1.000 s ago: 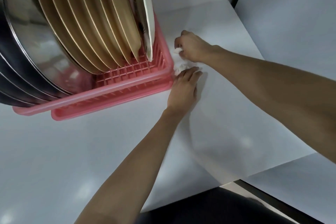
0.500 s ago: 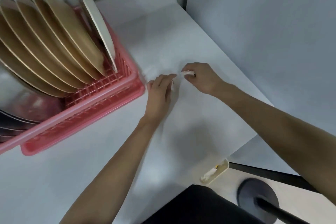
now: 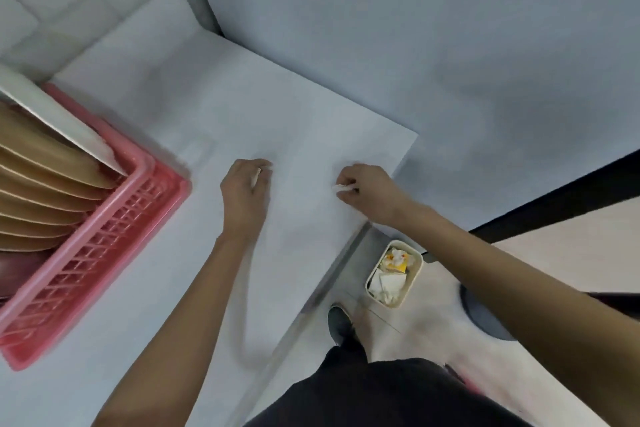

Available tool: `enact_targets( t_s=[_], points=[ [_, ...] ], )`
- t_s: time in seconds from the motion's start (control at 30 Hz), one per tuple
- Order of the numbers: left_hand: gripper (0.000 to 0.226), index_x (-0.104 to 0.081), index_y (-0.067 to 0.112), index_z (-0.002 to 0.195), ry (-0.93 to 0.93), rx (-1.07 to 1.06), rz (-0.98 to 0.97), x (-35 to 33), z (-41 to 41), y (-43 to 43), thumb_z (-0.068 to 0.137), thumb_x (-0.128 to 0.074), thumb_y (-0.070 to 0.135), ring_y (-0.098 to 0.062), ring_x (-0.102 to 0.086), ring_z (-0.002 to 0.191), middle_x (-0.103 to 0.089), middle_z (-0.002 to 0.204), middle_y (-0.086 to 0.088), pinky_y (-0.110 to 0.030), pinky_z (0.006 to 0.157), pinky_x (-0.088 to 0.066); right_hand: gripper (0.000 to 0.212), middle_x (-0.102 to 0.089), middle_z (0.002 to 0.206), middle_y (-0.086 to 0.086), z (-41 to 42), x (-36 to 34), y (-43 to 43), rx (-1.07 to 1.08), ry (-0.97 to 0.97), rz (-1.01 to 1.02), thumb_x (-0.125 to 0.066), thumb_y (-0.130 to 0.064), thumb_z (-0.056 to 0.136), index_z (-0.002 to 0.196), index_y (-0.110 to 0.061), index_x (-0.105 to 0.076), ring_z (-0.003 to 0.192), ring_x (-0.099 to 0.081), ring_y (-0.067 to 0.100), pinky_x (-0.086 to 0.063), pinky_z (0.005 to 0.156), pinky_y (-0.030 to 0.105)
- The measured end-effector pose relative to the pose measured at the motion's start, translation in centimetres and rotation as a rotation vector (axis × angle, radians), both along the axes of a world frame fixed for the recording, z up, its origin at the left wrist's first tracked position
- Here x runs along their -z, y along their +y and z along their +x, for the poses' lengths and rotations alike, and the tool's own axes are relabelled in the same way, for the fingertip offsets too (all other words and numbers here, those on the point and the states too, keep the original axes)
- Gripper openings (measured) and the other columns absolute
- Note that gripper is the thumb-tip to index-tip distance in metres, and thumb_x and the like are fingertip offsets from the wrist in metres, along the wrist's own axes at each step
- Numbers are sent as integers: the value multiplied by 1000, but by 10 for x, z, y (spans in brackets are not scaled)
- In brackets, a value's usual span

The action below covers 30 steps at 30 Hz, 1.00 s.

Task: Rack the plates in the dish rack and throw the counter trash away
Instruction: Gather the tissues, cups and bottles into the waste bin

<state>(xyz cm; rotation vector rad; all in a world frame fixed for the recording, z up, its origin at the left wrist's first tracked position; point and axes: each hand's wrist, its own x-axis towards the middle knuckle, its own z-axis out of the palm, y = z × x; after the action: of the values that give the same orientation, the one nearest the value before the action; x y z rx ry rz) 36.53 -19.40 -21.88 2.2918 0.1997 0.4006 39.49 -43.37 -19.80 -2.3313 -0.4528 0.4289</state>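
Head view: your right hand pinched a white scrap between thumb and fingertips, just inside the right edge of the counter. Your left hand lay nearer the counter's middle, fingers curled round a thin pale sliver (too blurred to name). The pink dish rack stood at the counter's left edge, with tan plates standing on edge in it. On the floor below the right edge, a cream bin held crumpled rubbish.
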Motion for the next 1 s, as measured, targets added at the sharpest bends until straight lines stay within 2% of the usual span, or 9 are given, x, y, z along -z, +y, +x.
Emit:
enact_targets(
  t_s=[0.13,0.3,0.43,0.53,0.67,0.73,0.83,0.93,1.0],
  points=[
    [17,-73,20,76,121,-14,-177,-13,-20,-48,90,-72,29,-5,-61,60,-66,65,16,-20,73,-48,13,-56,93,-1,-35,-5,-35,99,59,78,-62,-13,91,103,-8,-65,82,-51,14,-33,66,19],
    [34,-74,14,66,197,-57,-395,-27,-53,-114,90,-70,38,-11,-58,53,-63,54,2,-24,71,-51,22,-65,110,-3,-86,-7,-71,166,94,151,-57,-13,94,113,-15,-68,90,-58,10,-44,75,15],
    [49,-66,-3,66,271,-17,-552,-32,-83,-165,96,-64,37,-13,-46,43,-52,48,-5,-21,50,-44,15,-68,92,-6,-122,-4,-99,254,186,228,-59,-12,92,100,-15,-73,74,-61,13,-49,64,18],
    [44,-65,4,69,367,23,-657,-22,-98,-191,98,-59,36,-14,-41,44,-46,50,-2,-24,44,-35,13,-66,80,-9,-150,0,-115,279,249,262,-61,-11,89,92,-15,-73,63,-61,16,-52,62,27],
    [11,-67,19,88,555,146,-578,-3,-118,-214,88,-73,28,-13,-48,57,-55,66,8,-25,48,-39,13,-63,75,-18,-178,16,-132,306,256,222,-64,-11,87,85,-22,-70,60,-55,-3,-44,67,22],
    [26,-64,16,100,615,224,-491,10,-126,-221,80,-77,7,-13,-50,66,-56,81,5,-28,55,-43,10,-64,80,-12,-185,27,-144,364,280,178,-65,-11,88,90,-18,-72,67,-56,3,-44,72,24],
    [39,-61,11,103,710,311,-376,34,-134,-223,74,-67,-15,-15,-50,74,-54,86,2,-29,63,-43,14,-69,100,6,-192,50,-164,461,305,87,-65,-13,87,97,-7,-73,92,-62,20,-45,80,28],
    [27,-63,2,96,782,377,-339,67,-138,-222,77,-62,-16,-16,-55,81,-59,88,-2,-27,70,-46,19,-70,107,8,-198,80,-178,527,376,44,-65,-11,84,102,-11,-73,101,-63,23,-40,78,23],
    [19,-64,3,93,826,402,-363,90,-139,-223,82,-63,-13,-14,-58,83,-63,89,1,-17,70,-47,23,-70,109,8,-200,103,-183,553,429,19,-65,-11,84,106,-13,-72,102,-62,23,-37,76,20]
  ],
)
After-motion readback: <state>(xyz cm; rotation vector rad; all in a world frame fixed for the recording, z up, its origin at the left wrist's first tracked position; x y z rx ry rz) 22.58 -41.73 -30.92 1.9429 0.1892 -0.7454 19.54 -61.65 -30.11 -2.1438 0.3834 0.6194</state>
